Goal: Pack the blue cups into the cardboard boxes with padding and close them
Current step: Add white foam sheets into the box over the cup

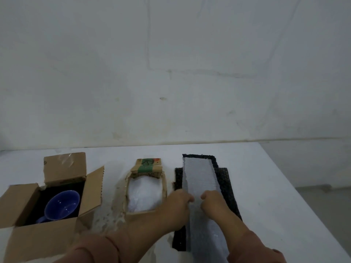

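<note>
A blue cup (63, 205) lies tilted inside an open cardboard box (38, 238) at the left, on black padding. A smaller open box (146, 168) in the middle holds white padding (144, 194). To the right, a long white bubble-wrap strip (199, 177) lies on top of black padding (225, 186). My left hand (177, 203) and my right hand (213, 203) both pinch the white strip at its middle, fingers curled, close together.
The white table's (266, 196) right edge runs diagonally from the back to the lower right. A pale wall (171, 73) stands right behind the table. The left box's flaps stand open.
</note>
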The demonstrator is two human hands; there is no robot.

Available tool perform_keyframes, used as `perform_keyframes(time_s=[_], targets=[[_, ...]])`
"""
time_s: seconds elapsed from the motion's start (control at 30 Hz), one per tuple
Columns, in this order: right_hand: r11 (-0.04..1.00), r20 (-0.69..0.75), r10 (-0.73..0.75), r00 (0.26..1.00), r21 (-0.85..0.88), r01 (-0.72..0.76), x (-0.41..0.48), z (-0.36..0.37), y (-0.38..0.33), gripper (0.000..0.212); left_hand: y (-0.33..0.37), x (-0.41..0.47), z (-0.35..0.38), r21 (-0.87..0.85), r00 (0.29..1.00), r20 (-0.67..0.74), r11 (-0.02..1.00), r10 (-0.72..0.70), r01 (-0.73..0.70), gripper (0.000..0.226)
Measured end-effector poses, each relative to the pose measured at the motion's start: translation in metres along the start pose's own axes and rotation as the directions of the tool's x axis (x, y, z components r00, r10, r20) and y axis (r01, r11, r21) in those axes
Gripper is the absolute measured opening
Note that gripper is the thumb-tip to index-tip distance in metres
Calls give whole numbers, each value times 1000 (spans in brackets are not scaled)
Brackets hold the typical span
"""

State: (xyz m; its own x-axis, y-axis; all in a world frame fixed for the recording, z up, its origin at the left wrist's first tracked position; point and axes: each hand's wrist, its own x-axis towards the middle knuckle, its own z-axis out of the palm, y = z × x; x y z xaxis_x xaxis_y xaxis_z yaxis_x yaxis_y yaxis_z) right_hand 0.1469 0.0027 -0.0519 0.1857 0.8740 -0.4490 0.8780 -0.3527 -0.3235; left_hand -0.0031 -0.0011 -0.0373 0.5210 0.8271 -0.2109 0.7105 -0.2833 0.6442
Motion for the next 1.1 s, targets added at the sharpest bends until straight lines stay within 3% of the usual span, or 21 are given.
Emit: perform_keyframes(time_s=[0.1,0.2,0.33,0.43,0.53,0.63,0.67,0.7,0.77,0.83,0.87,1.0,1.07,1.1], targets=[[1000,24,17,1000,-18,-17,-2,11,20,21,2,14,26,-214,964,172,948,-201,236,29],[1000,35,-6,999,-18,6,-5,22,31,18,0,24,39,-481,906,225,768,-358,423,30],[996,33,-83,996,17,83,-5,34,38,19,4,30,44,-579,879,227,668,-419,467,23],[997,45,-70,997,46,68,-3,35,40,31,6,32,47,-594,893,184,677,-411,434,9],[993,25,-28,999,112,25,-2,26,38,25,12,36,48,-568,898,126,712,-421,413,38],[933,-105,96,990,356,-53,-1,8,43,22,25,40,38,-602,917,57,720,-394,347,37],[892,-119,143,983,445,-76,-2,1,45,32,29,41,31,-622,925,31,718,-378,314,34],[823,-103,180,978,560,-93,-3,-7,46,42,31,42,24,-637,935,12,718,-354,280,31],[551,-3,172,985,829,-94,-8,-23,45,44,34,42,7,-680,956,-46,710,-290,183,27],[282,63,62,996,956,-78,-17,-40,34,39,35,38,-9,-733,965,-101,674,-243,93,27],[214,34,21,999,976,-38,-19,-48,29,42,36,35,-18,-761,963,-125,646,-239,62,29],[200,-214,-123,969,951,235,-23,-70,11,57,31,32,-52,-891,956,-190,449,-225,-71,70],[270,-273,-190,943,909,318,-29,-81,0,61,32,27,-69,-882,962,-198,463,-187,-92,64],[358,-302,-187,935,865,351,-33,-86,-7,59,33,23,-76,-857,961,-219,505,-172,-105,53]])
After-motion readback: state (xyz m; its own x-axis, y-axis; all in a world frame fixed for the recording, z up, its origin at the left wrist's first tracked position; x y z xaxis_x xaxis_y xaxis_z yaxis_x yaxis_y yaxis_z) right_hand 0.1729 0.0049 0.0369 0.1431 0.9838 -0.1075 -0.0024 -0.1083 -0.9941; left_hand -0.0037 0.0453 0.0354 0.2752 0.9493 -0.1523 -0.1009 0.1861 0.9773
